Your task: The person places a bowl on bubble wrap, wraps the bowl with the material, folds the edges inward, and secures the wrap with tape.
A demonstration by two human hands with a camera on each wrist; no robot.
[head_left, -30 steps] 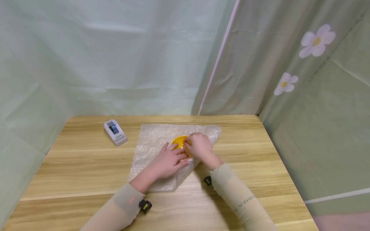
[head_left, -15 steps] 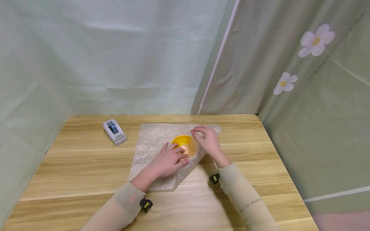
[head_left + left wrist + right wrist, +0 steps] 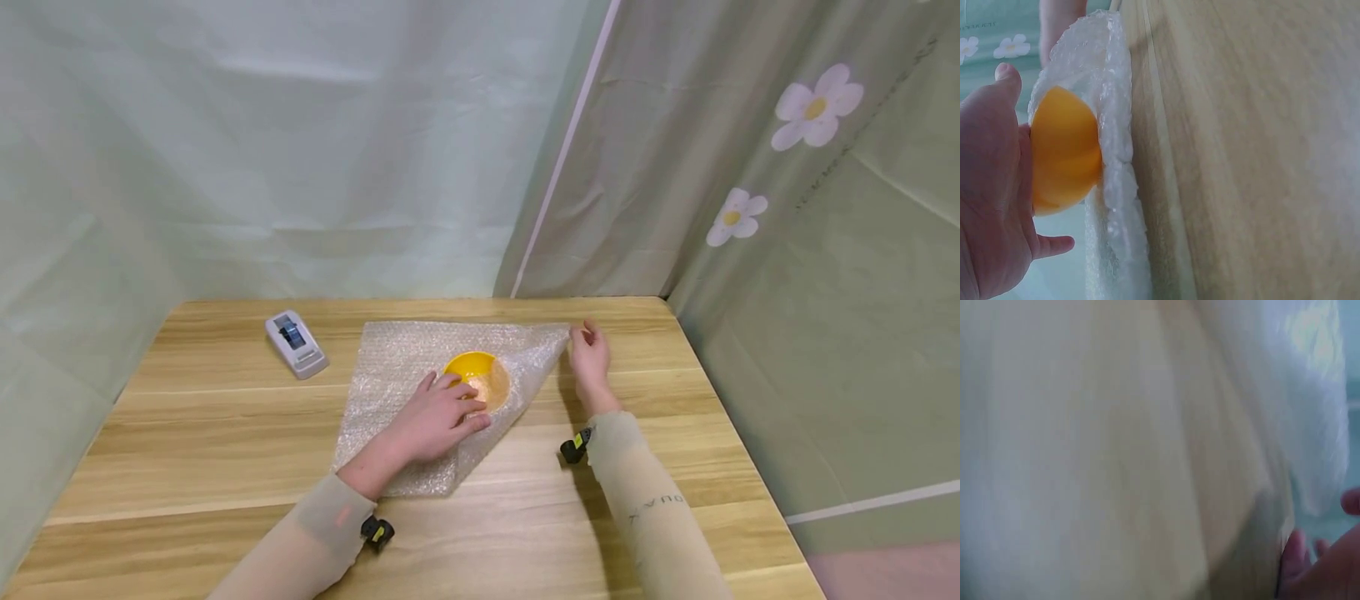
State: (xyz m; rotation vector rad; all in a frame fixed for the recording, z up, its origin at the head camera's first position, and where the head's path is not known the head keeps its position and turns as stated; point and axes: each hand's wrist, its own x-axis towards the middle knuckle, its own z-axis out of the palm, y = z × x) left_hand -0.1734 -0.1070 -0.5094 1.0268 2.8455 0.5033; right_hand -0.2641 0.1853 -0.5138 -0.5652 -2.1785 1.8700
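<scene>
Fingers [image 3: 1297, 549] apart, right hand [image 3: 591, 362] had reached the wrap's corner; left hand [image 3: 435, 417], fingers spread, seemingly steadied the bowl [image 3: 472, 364] on the wrap [image 3: 405, 367].

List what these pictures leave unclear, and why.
Head: part of the yellow bowl lies behind the left hand.
Head: fine details of the pale device are too small.
Right wrist: the frame's edge cuts off the right hand; blur hides whether it touches the bubble wrap.

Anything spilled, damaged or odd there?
Nothing looks spilled or damaged. Only the clear bubble-wrap sheet looks uneven: its right side is folded, partly covering the round yellow bowl, while its left side lies flat.
</scene>
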